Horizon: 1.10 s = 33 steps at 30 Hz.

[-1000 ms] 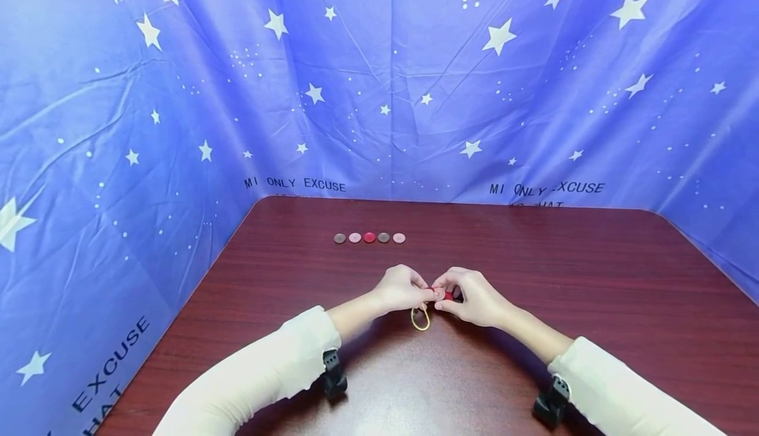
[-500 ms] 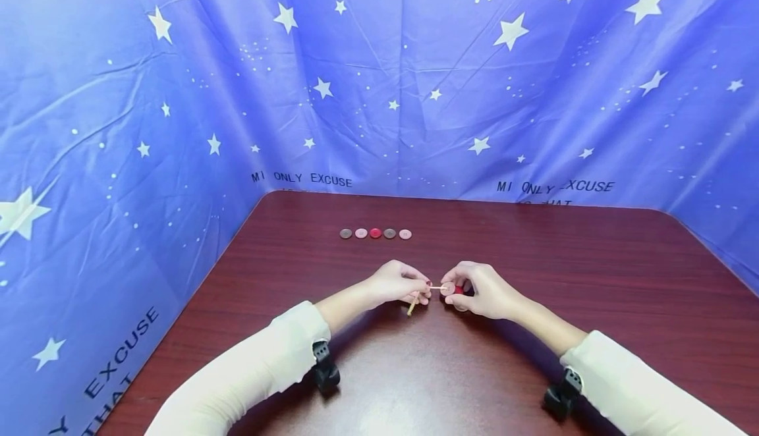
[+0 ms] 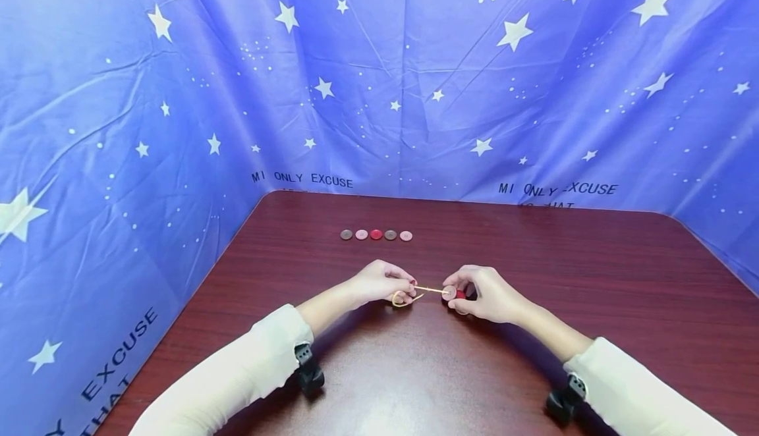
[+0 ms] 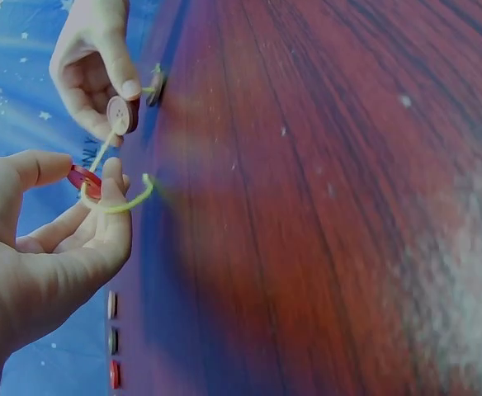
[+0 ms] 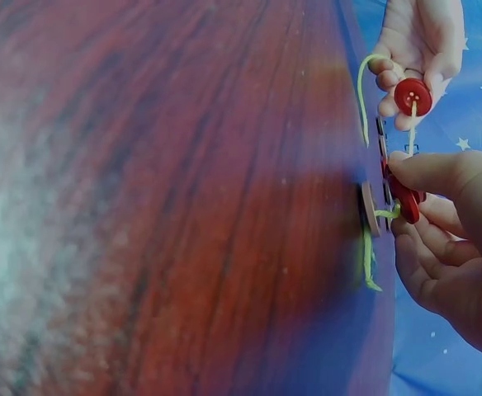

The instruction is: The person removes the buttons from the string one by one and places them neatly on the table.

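My left hand (image 3: 379, 283) pinches a red button (image 4: 85, 181) threaded on a thin yellow cord (image 3: 429, 289). The cord's loose end curls below those fingertips. To the right, my right hand (image 3: 483, 294) grips a pink button (image 4: 120, 115) with a red button (image 5: 406, 202) close behind it, both on the cord. A stretch of cord runs straight across the gap between the hands. Past the right hand's fingers, the right wrist view shows a brownish-pink button (image 5: 369, 209) on the cord, with a tail of cord hanging beneath it. The right fingers partly hide the held buttons.
Behind the hands, a row of loose buttons lies on the dark red wood table (image 3: 534, 245): brown (image 3: 346, 235), pink (image 3: 362, 234), red (image 3: 376, 234), brown (image 3: 390, 235) and pink (image 3: 406, 236). A blue star-patterned cloth (image 3: 356, 60) hangs round the table's back and left side.
The hands were close together at the buttons. My left hand has since drawn away leftward with the red button, and the cord now spans the gap. The right hand stays nearly in place.
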Available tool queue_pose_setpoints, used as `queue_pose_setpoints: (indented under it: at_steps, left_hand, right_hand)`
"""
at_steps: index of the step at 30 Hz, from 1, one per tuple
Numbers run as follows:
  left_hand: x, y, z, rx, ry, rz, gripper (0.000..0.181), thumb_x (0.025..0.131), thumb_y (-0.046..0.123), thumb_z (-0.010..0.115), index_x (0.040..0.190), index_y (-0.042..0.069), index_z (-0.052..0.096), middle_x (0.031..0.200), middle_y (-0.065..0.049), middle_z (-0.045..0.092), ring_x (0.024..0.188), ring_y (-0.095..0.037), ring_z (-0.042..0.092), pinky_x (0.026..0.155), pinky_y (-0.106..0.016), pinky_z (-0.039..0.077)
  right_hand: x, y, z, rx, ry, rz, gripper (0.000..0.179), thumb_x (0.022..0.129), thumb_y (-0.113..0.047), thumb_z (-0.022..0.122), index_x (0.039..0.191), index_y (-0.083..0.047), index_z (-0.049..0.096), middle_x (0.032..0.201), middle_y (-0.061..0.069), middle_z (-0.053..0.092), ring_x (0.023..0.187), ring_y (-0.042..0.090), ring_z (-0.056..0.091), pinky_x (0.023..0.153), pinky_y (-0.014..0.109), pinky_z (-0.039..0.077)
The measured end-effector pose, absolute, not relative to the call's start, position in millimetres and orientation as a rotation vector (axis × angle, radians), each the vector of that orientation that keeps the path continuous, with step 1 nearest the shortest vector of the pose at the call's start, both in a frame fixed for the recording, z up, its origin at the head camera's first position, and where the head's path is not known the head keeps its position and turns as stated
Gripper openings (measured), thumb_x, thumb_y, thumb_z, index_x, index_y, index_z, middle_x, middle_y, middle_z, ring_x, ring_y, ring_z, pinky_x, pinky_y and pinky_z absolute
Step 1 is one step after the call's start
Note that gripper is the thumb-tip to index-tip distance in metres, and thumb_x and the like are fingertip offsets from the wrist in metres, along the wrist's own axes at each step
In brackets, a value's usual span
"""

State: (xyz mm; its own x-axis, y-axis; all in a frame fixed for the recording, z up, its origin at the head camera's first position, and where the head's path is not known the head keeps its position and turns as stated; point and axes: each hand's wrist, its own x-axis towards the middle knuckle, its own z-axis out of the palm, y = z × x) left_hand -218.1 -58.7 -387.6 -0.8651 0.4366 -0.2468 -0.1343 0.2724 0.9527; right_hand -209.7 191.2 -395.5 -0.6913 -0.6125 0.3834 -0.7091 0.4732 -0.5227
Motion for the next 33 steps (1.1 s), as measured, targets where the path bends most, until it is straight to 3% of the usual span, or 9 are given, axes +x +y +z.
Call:
queue_pose_setpoints:
  at_steps: [8, 15, 33]
  left_hand:
    - [-216.3, -72.4, -381.2, 0.310, 2.125, 1.617, 0.024, 0.089, 0.006, 0.061, 0.107, -0.010, 0.065, 0.090, -0.016, 0.074, 0.068, -0.006, 0.067, 0.069, -0.023, 0.059]
    - [-214.0, -82.1, -379.8, 0.348, 2.212, 1.558, 0.025, 0.088, 0.008, 0.061, 0.106, -0.009, 0.066, 0.095, -0.021, 0.074, 0.069, -0.006, 0.068, 0.072, -0.026, 0.060]
    - [-213.2, -100.8, -378.9, 0.356, 2.200, 1.589, 0.028, 0.090, 0.009, 0.060, 0.109, -0.011, 0.064, 0.099, -0.025, 0.072, 0.071, -0.006, 0.068, 0.072, -0.024, 0.060]
  right_hand:
    - [-208.8, 193.2, -395.5, 1.179, -2.537, 0.965, 0.030, 0.070, 0.001, 0.077, 0.099, 0.001, 0.068, 0.078, -0.001, 0.067, 0.069, 0.009, 0.061, 0.058, 0.020, 0.051]
    - [-207.0, 192.6, -391.7, 1.185, -2.546, 0.948, 0.026, 0.070, -0.003, 0.079, 0.095, -0.004, 0.069, 0.075, -0.005, 0.066, 0.067, 0.005, 0.059, 0.059, 0.020, 0.051]
    - [-205.4, 193.5, -394.1, 1.238, -2.566, 0.964, 0.025, 0.072, 0.000, 0.077, 0.094, -0.006, 0.067, 0.080, -0.001, 0.068, 0.070, 0.009, 0.063, 0.061, 0.023, 0.053]
